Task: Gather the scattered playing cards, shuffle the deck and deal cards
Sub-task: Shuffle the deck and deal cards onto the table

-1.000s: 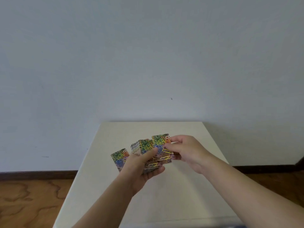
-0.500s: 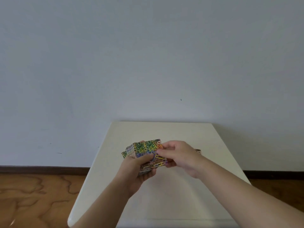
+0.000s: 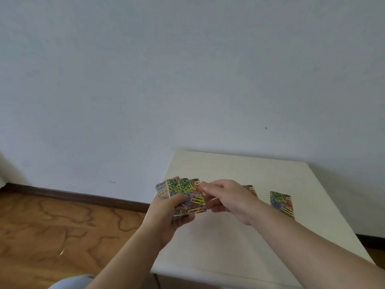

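A wooden floor is seen at left, beside a white table set against a pale wall. Above the table's left edge, the deck is clasped in the left hand, thumb laid across its patterned back, while its top right corner is pinched by the right hand. Further right, a partly hidden card and a face-down card are shown lying on the table.

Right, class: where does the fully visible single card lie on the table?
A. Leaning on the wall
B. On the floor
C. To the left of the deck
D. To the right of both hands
D: the single card lies flat on the table, apart from and right of the right hand.
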Motion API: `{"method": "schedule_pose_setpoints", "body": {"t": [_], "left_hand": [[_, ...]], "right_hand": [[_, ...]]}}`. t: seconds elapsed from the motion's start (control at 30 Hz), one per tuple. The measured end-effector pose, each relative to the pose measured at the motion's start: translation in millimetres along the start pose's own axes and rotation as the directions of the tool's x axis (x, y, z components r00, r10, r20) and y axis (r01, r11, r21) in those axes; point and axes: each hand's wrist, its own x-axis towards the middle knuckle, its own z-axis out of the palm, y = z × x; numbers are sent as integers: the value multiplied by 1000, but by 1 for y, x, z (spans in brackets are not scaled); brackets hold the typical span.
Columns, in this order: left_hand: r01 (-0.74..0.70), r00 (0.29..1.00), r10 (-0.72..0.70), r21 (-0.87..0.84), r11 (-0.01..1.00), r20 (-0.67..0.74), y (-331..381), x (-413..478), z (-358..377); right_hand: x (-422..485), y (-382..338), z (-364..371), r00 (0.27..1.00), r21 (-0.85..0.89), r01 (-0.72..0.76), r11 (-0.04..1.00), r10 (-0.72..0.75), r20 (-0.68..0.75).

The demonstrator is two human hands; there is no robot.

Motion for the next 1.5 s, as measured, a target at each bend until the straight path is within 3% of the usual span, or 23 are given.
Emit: {"method": "schedule_pose_setpoints", "body": {"t": [0.13,0.27,0.33,0.4,0.43,0.53,0.63,0.73,0.83,0.9,0.97,1.0,1.03,1.1,1.17,1.27,1.4,1.5], "left_hand": [[48,994,-46,-14,999,94,-9,3,27],[122,988,-105,-151,981,116,-15,10,45],[115,989,-100,-140,983,109,-18,11,52],[108,991,-99,-99,989,89,-23,11,59],[107,991,-101,-68,992,83,-25,11,61],[124,988,-123,-9,992,94,-31,14,70],[122,981,-122,5,992,152,-35,12,79],[140,972,-135,-13,990,194,-33,9,84],[195,970,-171,-134,972,175,-31,10,83],[187,975,-167,-139,972,144,-32,12,81],[161,980,-147,-98,982,137,-33,11,82],[152,979,-138,-86,985,152,-35,10,83],[147,977,-132,-81,986,168,-36,10,85],[138,975,-123,-68,988,185,-38,9,85],[116,973,-105,-45,992,204,-38,8,83],[27,985,-15,-70,997,170,-30,3,71],[-79,997,68,-298,951,-47,-11,0,36],[-144,982,101,-290,946,-158,1,-4,12]], "right_hand": [[-3,-3,-20,993,20,59,998,-56,-106],[-13,2,-70,966,98,29,995,-3,-258],[-22,8,-86,969,-162,-69,984,28,-246],[-25,20,-92,948,-494,-157,855,-9,-317],[-26,24,-91,932,-507,-167,846,-32,-361],[-36,15,-82,947,-219,-59,974,-15,-322],[-37,9,-77,976,-32,38,999,-44,-213],[-36,7,-92,939,22,110,994,-97,-329],[-40,18,-129,886,75,53,996,-12,-464],[-48,32,-148,868,-62,-95,994,52,-494],[-54,44,-148,833,-358,-282,890,42,-552],[-56,44,-140,826,-391,-276,878,8,-564],[-57,41,-131,843,-344,-211,915,-8,-538],[-55,27,-105,937,-100,-69,993,30,-348],[-48,16,-82,981,-14,-19,1000,16,-194],[-29,0,-60,965,-70,65,995,-81,-250],[-4,-17,-38,980,83,57,995,-39,-196],[5,-15,-18,979,-90,-20,996,1,-205]]}}
